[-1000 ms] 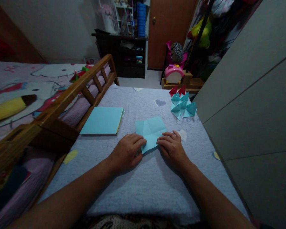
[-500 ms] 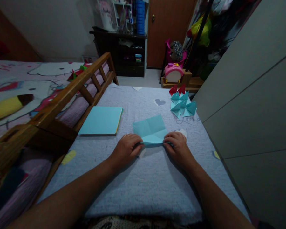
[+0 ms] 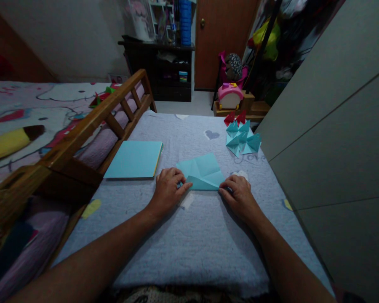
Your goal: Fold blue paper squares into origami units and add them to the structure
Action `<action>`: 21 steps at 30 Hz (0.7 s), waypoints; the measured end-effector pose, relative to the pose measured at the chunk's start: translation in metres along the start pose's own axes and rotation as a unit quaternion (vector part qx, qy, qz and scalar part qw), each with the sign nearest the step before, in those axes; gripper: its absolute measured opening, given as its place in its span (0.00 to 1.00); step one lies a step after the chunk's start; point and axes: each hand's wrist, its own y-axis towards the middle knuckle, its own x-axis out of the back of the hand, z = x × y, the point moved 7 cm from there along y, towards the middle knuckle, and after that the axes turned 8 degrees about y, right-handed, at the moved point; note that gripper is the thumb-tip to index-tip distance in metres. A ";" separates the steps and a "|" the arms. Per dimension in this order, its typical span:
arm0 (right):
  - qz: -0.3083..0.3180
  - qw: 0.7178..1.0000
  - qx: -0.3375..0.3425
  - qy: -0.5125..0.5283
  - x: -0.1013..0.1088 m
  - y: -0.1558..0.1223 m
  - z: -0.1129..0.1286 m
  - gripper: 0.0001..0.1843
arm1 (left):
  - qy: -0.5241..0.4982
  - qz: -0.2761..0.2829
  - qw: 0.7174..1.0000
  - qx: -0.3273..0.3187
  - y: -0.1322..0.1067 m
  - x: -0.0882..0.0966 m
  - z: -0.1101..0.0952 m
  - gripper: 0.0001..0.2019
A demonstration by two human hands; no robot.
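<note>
A light blue sheet of paper (image 3: pixel 204 170) lies on the lavender blanket (image 3: pixel 192 244) in front of me, its near corner folded up over the middle. My left hand (image 3: pixel 168 189) pinches the fold's left end with closed fingers. My right hand (image 3: pixel 240 195) pinches the fold's right end. Both hands rest on the blanket.
A stack of blue paper squares (image 3: pixel 135 160) lies to the left beside a wooden bed rail (image 3: pixel 94 122). Several folded blue and red paper shapes (image 3: pixel 241 134) sit at the far right. A grey wardrobe (image 3: pixel 328 126) stands along the right. Toys and a dark shelf stand by the door.
The paper's near corner has been lifted and folded away from me over the sheet. Both hands slid forward along with the fold.
</note>
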 end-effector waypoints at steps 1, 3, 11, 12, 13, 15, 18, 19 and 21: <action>0.001 1.000 -0.005 -0.002 0.000 0.000 0.000 0.06 | 0.004 0.003 1.000 0.005 0.001 -0.001 0.001 0.07; 0.004 1.000 -0.013 -0.005 0.000 -0.001 -0.001 0.05 | 0.015 0.008 1.000 0.014 0.002 -0.003 0.002 0.08; 0.004 1.000 -0.014 -0.007 0.003 -0.001 -0.001 0.03 | 0.035 0.020 0.999 0.016 0.003 -0.006 0.003 0.09; 0.002 1.000 -0.014 -0.006 0.004 -0.002 -0.001 0.02 | 0.038 0.019 0.999 0.012 0.003 -0.006 0.002 0.09; 0.002 1.000 -0.013 -0.003 0.005 -0.002 -0.001 0.02 | 0.041 0.019 0.999 0.009 0.003 -0.006 0.002 0.09; 0.002 1.000 -0.010 0.003 0.005 -0.002 -0.001 0.02 | 0.049 0.023 0.999 0.005 0.003 -0.007 0.002 0.09; 0.003 1.000 -0.009 0.004 0.003 -0.002 -0.003 0.03 | 0.060 0.029 0.998 0.001 0.004 -0.008 0.002 0.09; 0.001 1.000 -0.011 0.002 0.003 -0.001 -0.004 0.03 | 0.064 0.030 0.998 -0.001 0.004 -0.008 0.002 0.09; -0.006 1.000 -0.016 -0.001 0.002 -0.001 -0.006 0.04 | 0.074 0.033 0.997 -0.006 0.006 -0.008 0.000 0.10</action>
